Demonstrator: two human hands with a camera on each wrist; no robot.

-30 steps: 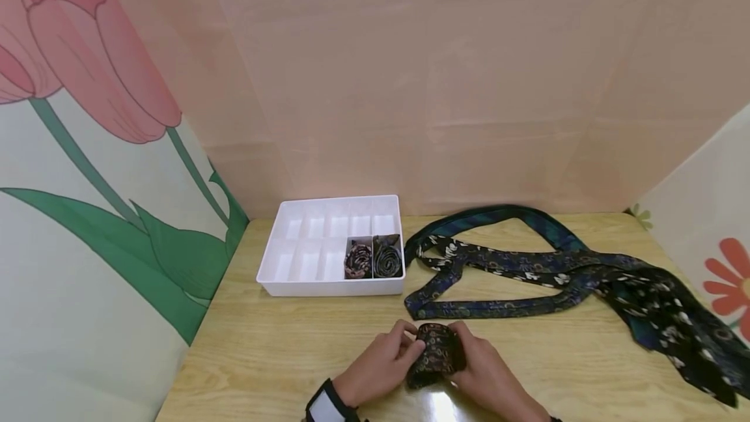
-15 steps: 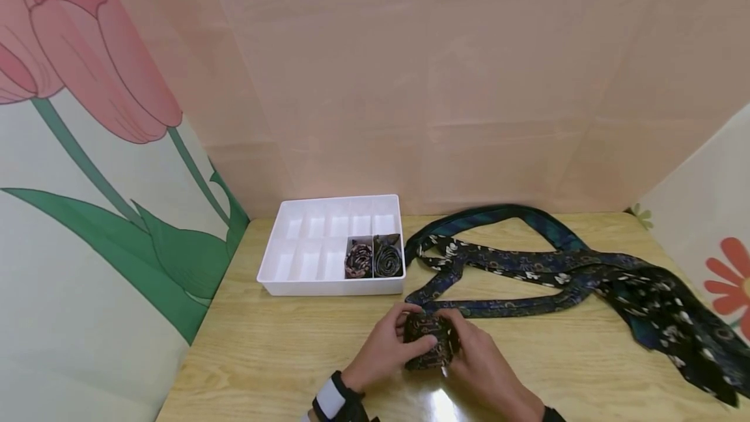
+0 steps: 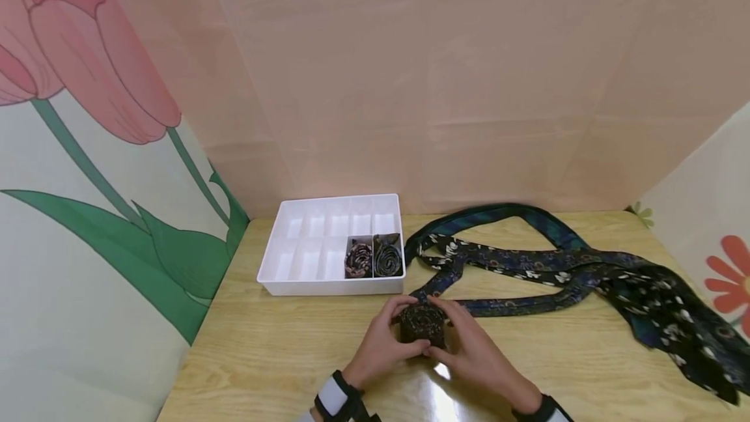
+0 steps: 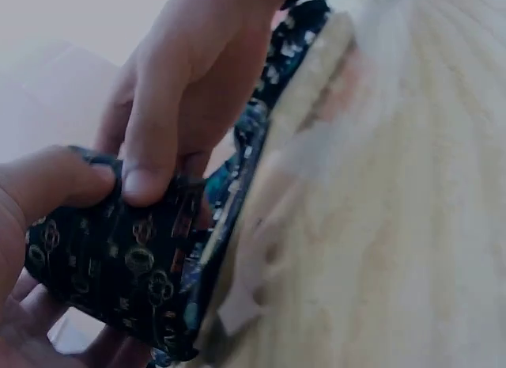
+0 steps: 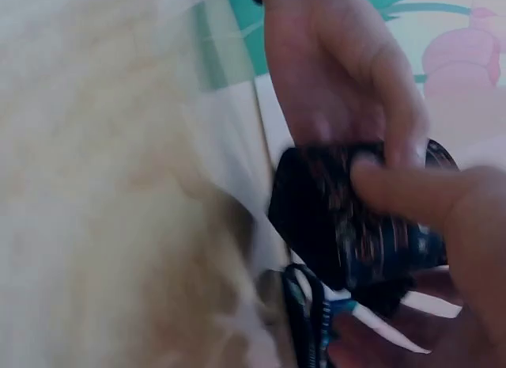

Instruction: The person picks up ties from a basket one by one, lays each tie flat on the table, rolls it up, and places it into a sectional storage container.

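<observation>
Both hands hold a dark patterned necktie (image 3: 423, 325) rolled into a compact coil, its spiral end turned up toward the head camera. My left hand (image 3: 381, 344) grips the coil from the left, fingers behind it and thumb at its near side. From the right, my right hand (image 3: 477, 350) grips it the same way, and the two thumbs come close together at the front. In the left wrist view the rolled tie (image 4: 118, 257) shows small light motifs on black cloth. The right wrist view shows the roll (image 5: 348, 210) between both hands, with a flat dark end.
A white compartment tray (image 3: 328, 288) stands behind and to the left, with two rolled ties (image 3: 359, 260) in its front right compartments. Several unrolled ties (image 3: 527, 259) lie overlapping from behind the hands to the table's right edge. A pink cloth wall (image 3: 469, 83) rises at the back.
The rolled tie has turned from showing its patterned side to showing its spiral end upward. Both hands have moved slightly away from the table's front edge, and their grip on it has shifted.
</observation>
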